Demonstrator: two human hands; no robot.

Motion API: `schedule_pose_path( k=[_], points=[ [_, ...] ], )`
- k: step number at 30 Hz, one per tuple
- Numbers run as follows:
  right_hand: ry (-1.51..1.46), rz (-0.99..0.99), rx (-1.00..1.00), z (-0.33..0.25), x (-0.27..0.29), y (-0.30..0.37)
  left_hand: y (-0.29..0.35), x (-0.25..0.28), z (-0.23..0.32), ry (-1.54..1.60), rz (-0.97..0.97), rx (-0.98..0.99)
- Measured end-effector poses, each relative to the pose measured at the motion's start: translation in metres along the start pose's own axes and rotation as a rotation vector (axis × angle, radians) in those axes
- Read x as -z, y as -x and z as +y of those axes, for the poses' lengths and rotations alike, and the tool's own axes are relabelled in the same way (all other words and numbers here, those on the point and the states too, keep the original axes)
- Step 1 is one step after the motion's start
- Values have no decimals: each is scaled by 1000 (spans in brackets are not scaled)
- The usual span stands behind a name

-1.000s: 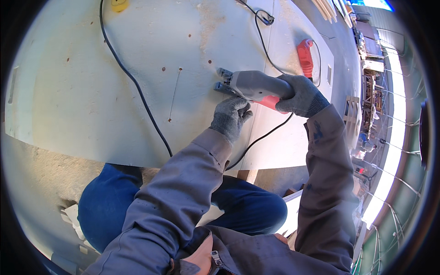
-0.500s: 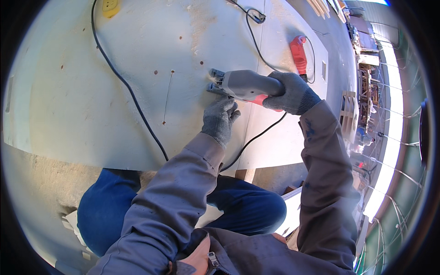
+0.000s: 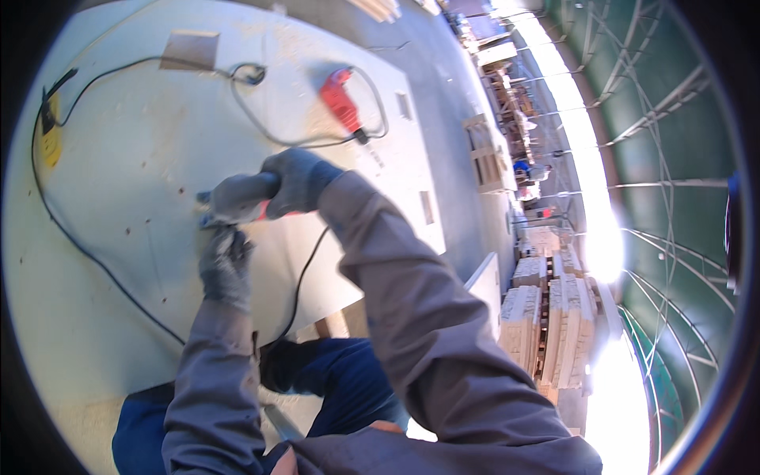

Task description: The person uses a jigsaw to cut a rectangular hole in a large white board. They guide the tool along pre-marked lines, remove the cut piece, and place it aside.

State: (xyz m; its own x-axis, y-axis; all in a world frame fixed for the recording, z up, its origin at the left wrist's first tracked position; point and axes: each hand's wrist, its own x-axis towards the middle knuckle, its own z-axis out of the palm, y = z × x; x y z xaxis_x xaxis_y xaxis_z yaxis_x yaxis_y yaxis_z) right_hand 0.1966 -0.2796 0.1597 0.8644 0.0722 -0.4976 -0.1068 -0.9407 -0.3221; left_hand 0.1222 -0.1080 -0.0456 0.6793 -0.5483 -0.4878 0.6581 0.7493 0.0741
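My right hand, in a grey glove, is wrapped round the rear grip of a grey and red power tool, which looks like a jigsaw. The tool lies tipped over the large pale board, its forked metal foot pointing left. Just below that foot is my gloved left hand, fingers curled in and touching or almost touching the tool. Blur and the glove hide what those fingers hold, if anything.
Farther back on the board lies a red corded power tool with a thin bit. A black cable curves down the left side from a yellow socket block. Rectangular cut-outs pierce the board. Stacked pale panels stand to the right.
The view has swung to the right, so board, tools and hands appear farther left. My right hand keeps its hold on the jigsaw, and my left hand stays at its foot.
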Motion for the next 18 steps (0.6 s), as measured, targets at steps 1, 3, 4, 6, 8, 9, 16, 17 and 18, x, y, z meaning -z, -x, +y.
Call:
schedule_pose_path(
  k=[1,3,4,6,8,9,16,17,18],
  points=[
    [14,-36,-81,3,4,8,6,-14,-7,-11,199,38],
    [38,-71,-115,-1,-1,7,7,-2,0,-38,228,28],
    [39,-59,-110,-1,4,8,5,3,-2,-31,179,28],
    [-10,-49,-106,7,-5,9,7,5,5,-79,180,16],
    [-61,-88,-178,0,-2,-1,12,2,12,-93,195,1],
    [-59,-67,-170,-3,-4,-1,14,-1,14,-90,213,-6],
    [7,-61,-165,-3,-4,5,16,1,-1,-60,264,12],
    [-9,-75,-188,-5,-3,3,17,0,0,-63,267,-3],
    [1,-62,-184,-5,-3,4,17,0,0,-65,271,-17]
  ],
)
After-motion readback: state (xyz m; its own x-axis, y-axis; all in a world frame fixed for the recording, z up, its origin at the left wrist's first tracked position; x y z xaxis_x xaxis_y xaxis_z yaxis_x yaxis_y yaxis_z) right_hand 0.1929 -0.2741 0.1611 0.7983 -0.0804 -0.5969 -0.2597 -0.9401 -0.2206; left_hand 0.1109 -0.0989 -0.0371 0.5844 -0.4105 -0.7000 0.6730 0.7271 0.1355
